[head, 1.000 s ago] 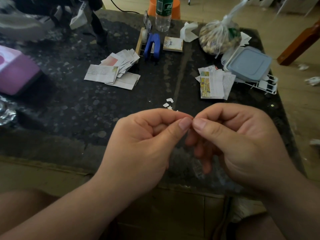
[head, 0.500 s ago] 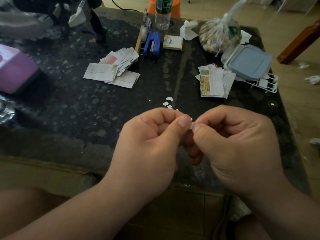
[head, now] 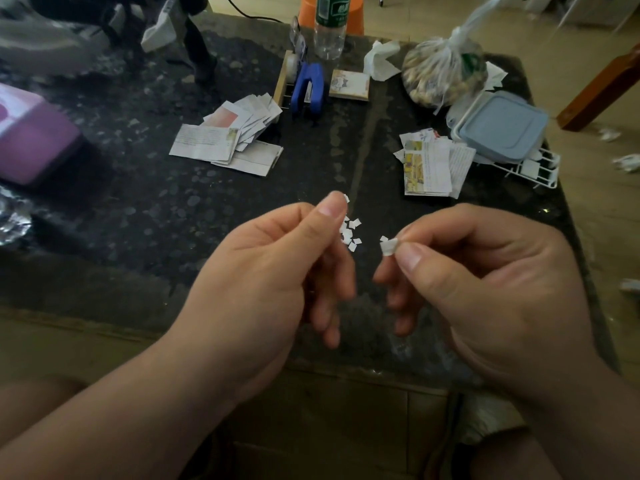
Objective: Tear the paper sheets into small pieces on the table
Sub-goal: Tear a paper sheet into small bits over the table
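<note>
Here's the left hand (head: 277,271), thumb and forefinger pinching a tiny white paper scrap (head: 346,198), its other fingers loosely curled. Just past those fingertips, small torn white bits (head: 350,232) lie on the dark speckled stone table (head: 138,209). Further right, the right hand (head: 485,282) pinches a white torn paper piece (head: 389,246), apart from the left fingertips.

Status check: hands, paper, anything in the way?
Left hand pinches a tiny scrap. Right hand pinches a larger scrap. Torn bits on the table. Nothing in the way.
</note>
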Tool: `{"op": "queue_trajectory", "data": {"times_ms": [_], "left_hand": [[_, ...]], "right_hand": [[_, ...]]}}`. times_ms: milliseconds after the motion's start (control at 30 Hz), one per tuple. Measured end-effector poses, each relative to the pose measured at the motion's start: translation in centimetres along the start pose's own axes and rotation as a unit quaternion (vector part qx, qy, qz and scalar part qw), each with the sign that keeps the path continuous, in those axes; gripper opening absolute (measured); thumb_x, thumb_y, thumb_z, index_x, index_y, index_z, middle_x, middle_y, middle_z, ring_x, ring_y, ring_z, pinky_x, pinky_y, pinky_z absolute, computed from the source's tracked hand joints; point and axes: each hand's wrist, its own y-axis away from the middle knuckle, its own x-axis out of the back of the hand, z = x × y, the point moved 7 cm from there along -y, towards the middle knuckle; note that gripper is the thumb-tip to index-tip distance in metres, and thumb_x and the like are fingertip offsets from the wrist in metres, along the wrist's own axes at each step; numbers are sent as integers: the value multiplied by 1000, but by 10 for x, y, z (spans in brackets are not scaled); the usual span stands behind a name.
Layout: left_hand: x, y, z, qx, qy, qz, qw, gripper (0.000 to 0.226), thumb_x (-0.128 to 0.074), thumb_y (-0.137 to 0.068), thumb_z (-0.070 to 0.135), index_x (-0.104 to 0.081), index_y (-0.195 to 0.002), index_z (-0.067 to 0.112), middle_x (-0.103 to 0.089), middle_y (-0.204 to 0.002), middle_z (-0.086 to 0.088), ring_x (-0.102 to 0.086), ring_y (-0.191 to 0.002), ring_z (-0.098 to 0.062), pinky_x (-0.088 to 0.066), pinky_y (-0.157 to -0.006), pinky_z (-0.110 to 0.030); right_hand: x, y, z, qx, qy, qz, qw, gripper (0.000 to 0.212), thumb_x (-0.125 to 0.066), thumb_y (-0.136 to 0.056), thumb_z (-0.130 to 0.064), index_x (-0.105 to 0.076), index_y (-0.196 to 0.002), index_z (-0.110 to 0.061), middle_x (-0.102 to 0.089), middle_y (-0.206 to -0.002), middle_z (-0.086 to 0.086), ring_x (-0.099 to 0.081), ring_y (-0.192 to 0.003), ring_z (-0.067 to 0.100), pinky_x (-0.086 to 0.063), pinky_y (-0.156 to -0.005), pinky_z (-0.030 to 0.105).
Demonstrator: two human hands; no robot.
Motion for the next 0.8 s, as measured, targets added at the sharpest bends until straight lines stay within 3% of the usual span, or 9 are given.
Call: {"op": "queue_trajectory", "data": {"times_ms": [100, 233, 400, 500, 567, 667, 800], "left_hand": [[-1, 1, 0, -5, 24, -23, 999, 16, -66, -86, 24, -77, -81, 14, -70, -73, -9, -52, -47, -14, -44, -41, -25], [-2, 1, -4, 31, 74, -29, 996, 19, -64, -77, 16, -82, -84, 13, -75, -82, -7, -57, -52, -11, -45, -44, -22], [-8, 3, -8, 65, 117, -47, 990, 23, -60, -81, 12, -82, -87, 10, -75, -81, -7, -57, -52, -11, -47, -45, -23], [-7, 3, -8, 62, 101, -49, 992, 16, -69, -78, 11, -82, -87, 10, -75, -81, -7, -58, -53, -11, -47, -46, -24], [-6, 2, -9, 56, 92, -49, 993, 12, -78, -76, 7, -82, -86, 12, -74, -76, -6, -59, -54, -12, -48, -47, -24], [-5, 1, -9, 46, 86, -42, 994, 14, -75, -71, 11, -81, -84, 13, -69, -68, -4, -60, -53, -12, -49, -48, -24], [0, -1, -8, 23, 60, -17, 998, 15, -79, -66, 9, -81, -80, 15, -71, -73, -10, -60, -52, -14, -50, -47, -24]], "right_hand": [[2, 0, 1, -5, -5, 2, 1000, 11, -67, -83, -21, -72, -83, -11, -72, -73, 11, -66, -54, 21, -52, -42, 31], [5, -2, 4, -13, -38, -4, 999, 9, -67, -82, -21, -75, -81, -17, -71, -70, 10, -63, -52, 20, -50, -42, 30], [6, -3, 6, -23, -62, 1, 998, 9, -67, -78, -21, -76, -79, -18, -71, -68, 11, -62, -50, 19, -48, -40, 28], [6, -4, 5, -16, -53, -3, 998, 9, -67, -79, -20, -75, -80, -15, -71, -70, 10, -61, -51, 19, -47, -40, 28], [6, -4, 3, -4, -27, -5, 1000, 9, -67, -81, -20, -74, -81, -13, -71, -70, 9, -61, -51, 21, -48, -40, 29], [5, -3, 0, 16, 29, -7, 999, 6, -68, -84, -20, -74, -83, -17, -70, -72, 9, -63, -52, 21, -50, -42, 30], [2, -1, -5, 44, 103, -13, 994, 6, -68, -85, -21, -73, -88, -19, -71, -73, 4, -65, -54, 19, -53, -44, 31]]}}
